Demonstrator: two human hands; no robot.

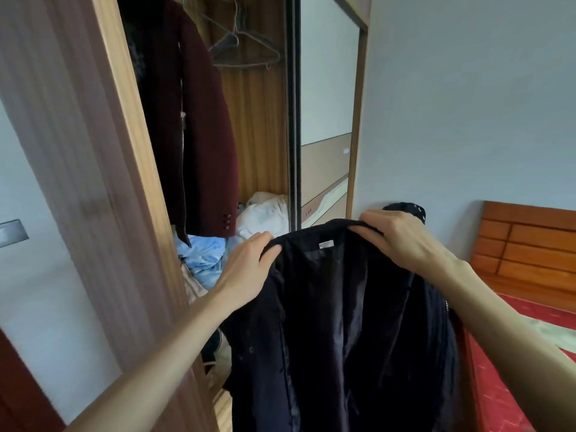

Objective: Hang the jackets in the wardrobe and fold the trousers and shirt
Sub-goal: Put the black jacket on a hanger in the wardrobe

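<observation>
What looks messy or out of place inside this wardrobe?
Loose clothes lie crumpled on the wardrobe floor: a light blue garment and white fabric, heaped rather than folded. The maroon jacket hangs properly.

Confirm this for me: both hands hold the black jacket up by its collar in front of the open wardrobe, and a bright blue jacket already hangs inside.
One detail is wrong: the jacket hanging inside is dark maroon, not bright blue, as the head view shows. The rest stands: the left hand and right hand hold the black jacket up by its collar in front of the open wardrobe.
</observation>
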